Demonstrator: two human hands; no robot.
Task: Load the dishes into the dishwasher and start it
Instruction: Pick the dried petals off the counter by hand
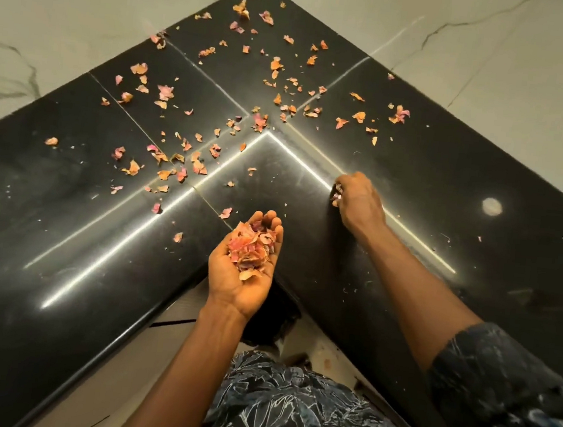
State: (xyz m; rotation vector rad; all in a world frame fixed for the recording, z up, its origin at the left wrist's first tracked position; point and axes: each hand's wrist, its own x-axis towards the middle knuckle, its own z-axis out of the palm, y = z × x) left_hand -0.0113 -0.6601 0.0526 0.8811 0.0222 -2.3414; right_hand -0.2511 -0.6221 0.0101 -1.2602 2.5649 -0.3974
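Several dry pink and orange onion peels [189, 156] lie scattered over a black L-shaped corner countertop [64, 244]. My left hand [231, 287] is held palm up over the counter's inner edge, fingers cupped round a heap of gathered peels [251, 248]. My right hand [357, 200] reaches out over the right side of the counter, its fingertips pinching a small peel [336, 195] against the surface. No dishes or dishwasher are in view.
White marble-look walls [494, 61] meet at the far corner behind the counter. The counter's rounded front edge [146, 317] runs down to the left and right. Light cabinet fronts [173, 326] and my patterned dark shirt [288, 413] show below.
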